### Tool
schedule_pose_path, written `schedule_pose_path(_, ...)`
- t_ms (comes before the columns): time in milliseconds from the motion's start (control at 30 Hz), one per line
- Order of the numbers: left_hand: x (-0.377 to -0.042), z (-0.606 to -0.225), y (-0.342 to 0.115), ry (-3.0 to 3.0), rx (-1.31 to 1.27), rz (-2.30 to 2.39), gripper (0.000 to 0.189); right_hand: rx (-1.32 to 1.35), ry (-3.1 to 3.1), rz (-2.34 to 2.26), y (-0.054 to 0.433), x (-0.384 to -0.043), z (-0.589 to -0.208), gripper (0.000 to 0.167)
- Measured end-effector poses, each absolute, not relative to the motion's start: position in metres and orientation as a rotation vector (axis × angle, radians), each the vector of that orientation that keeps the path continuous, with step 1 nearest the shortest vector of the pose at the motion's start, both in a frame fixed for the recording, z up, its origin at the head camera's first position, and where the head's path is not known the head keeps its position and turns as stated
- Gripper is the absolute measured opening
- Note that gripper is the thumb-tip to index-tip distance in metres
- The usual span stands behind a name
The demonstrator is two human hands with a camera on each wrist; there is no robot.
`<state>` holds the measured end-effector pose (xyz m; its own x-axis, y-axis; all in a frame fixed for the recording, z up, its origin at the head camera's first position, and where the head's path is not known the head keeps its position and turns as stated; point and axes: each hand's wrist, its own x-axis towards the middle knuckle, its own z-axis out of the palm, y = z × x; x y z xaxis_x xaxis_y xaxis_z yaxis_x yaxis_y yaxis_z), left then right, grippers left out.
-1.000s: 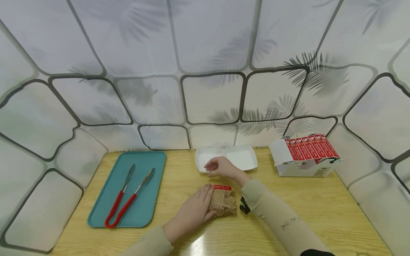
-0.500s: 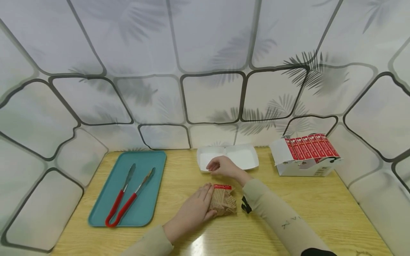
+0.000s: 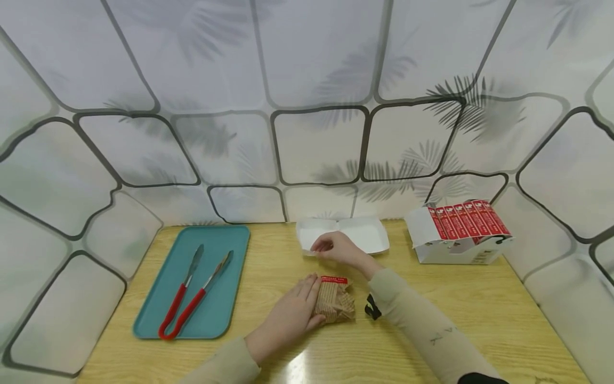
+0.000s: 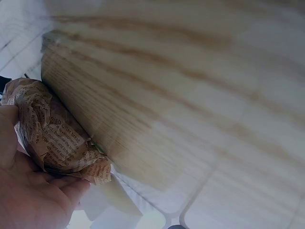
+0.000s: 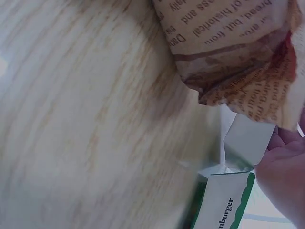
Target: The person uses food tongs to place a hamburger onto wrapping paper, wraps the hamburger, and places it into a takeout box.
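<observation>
A brown printed-paper package (image 3: pixel 333 301) with a red strip along its far edge lies on the table. My left hand (image 3: pixel 290 314) holds it from the left side, fingers along that side and thumb at its near edge. In the left wrist view, the thumb and fingers lie around the crumpled wrapper (image 4: pixel 57 131). Behind the package stands an open white clamshell burger box (image 3: pixel 364 234). My right hand (image 3: pixel 342 248) reaches to its front left part with curled fingers and pinches the front rim. Lettering ending in "mburger" shows on the box (image 5: pixel 226 198) in the right wrist view.
On the left, a teal tray (image 3: pixel 218 320) carries red-handled tongs (image 3: pixel 189 309). A white carton (image 3: pixel 455 256) filled with several red packets (image 3: pixel 467 221) stands at the back right. A patterned wall (image 3: pixel 316 149) closes off the wooden table (image 3: pixel 479 314) behind.
My right hand and the white box have shifted slightly to the right, and the right fingers now sit closer on the box's front rim. My left hand and the package stay in place.
</observation>
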<state>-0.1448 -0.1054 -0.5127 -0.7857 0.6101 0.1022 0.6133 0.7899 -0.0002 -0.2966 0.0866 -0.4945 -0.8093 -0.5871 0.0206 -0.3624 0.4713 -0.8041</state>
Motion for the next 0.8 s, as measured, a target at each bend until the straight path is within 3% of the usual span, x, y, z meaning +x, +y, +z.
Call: schedule_pose_path(800, -0.143, -0.511, -0.106, -2.863, -0.984, -0.04, 0.082, -0.941, 2.466, -1.305, 0.136, -0.271, -0.454, 0.011)
